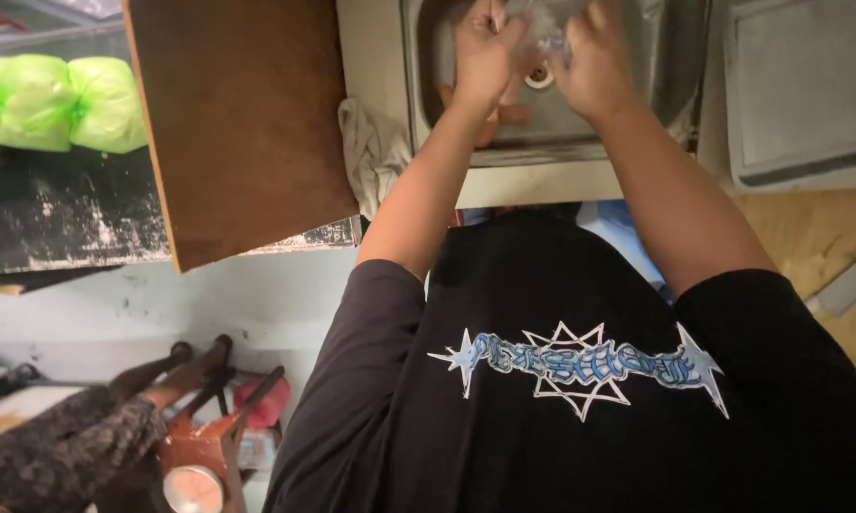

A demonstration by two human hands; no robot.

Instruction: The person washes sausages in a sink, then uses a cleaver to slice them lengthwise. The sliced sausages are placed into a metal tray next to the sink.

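In the head view, both hands are seen raised over a stainless-steel sink (pixel 656 66), a smooth, dull-grey basin with rounded corners and a round drain (pixel 540 76) at its middle. The left hand (pixel 485 57) is held above the basin with its fingers curled inward, and the right hand (pixel 594 62) is set just beside it, fingers likewise bent; between them a small clear, glassy object (pixel 551 43) is pinched at the fingertips, though its shape is too blurred to be told, and it cannot be told which hand bears the firmer grip. An orange, soft-looking item (pixel 504 114) is partly seen in the basin beneath the left wrist. A crumpled grey-white cloth (pixel 371 152) is draped over the pale bench (pixel 523 182) edge at the sink's left side. A flat brown board (pixel 243 114) with a matte surface is laid left of the cloth, and beyond it two bulging translucent green plastic bags (pixel 57 100) are rested on a dark, scuffed surface (pixel 57 218). A rectangular grey metal tray (pixel 803 90) is placed right of the sink. A black short-sleeved shirt (pixel 580 418) with a spiky blue-and-white print is worn.
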